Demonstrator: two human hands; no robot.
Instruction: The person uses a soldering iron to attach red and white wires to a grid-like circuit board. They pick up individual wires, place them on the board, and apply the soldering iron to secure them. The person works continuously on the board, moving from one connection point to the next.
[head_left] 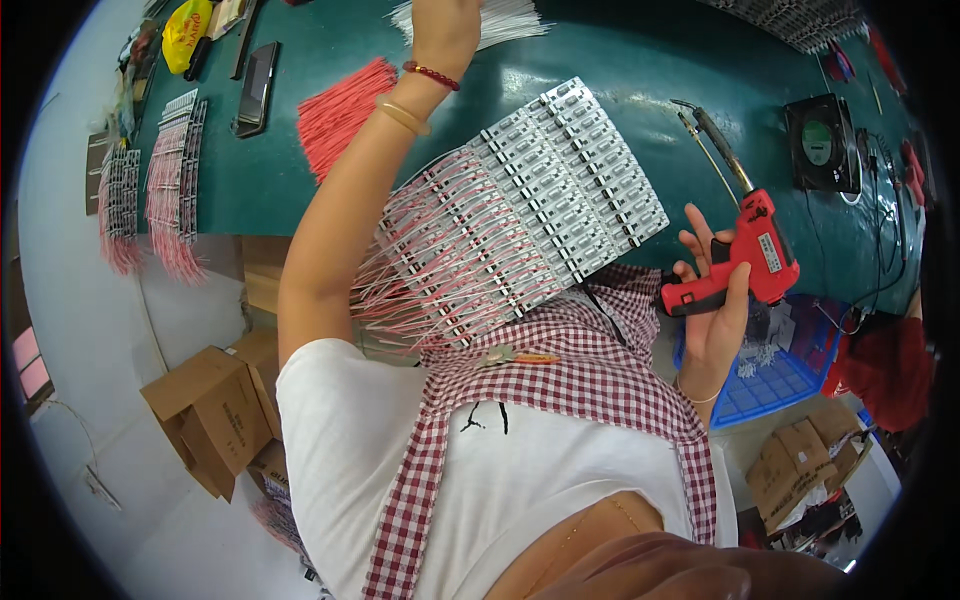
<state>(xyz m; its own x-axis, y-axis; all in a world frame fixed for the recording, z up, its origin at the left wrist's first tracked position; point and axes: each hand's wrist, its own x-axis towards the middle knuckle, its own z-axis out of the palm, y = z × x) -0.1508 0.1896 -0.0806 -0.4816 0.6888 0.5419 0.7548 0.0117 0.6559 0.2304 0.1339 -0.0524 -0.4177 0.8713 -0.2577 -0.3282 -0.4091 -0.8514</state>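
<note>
My left hand [446, 22] reaches across to a bundle of white wires [512, 24] at the far edge. The picture's top cuts off its fingers, so its grip is hidden. In my right hand [714, 335] is a red and black soldering gun [762, 245], its metal tip pointing up and away. Between my arms a panel of white circuit boards [560, 160] lies aslant at the near table edge. Rows on its left side carry red and white wires [440, 250], which hang loosely toward me. A pile of red wires [345, 110] lies beyond my left forearm.
The green table [720, 60] also bears a phone [257, 88], a yellow bag [186, 36] and a black device [823, 143] with cables. Wired panels [176, 180] overhang its left edge. A blue basket [775, 385] is below right. Cardboard boxes [215, 410] stand below left.
</note>
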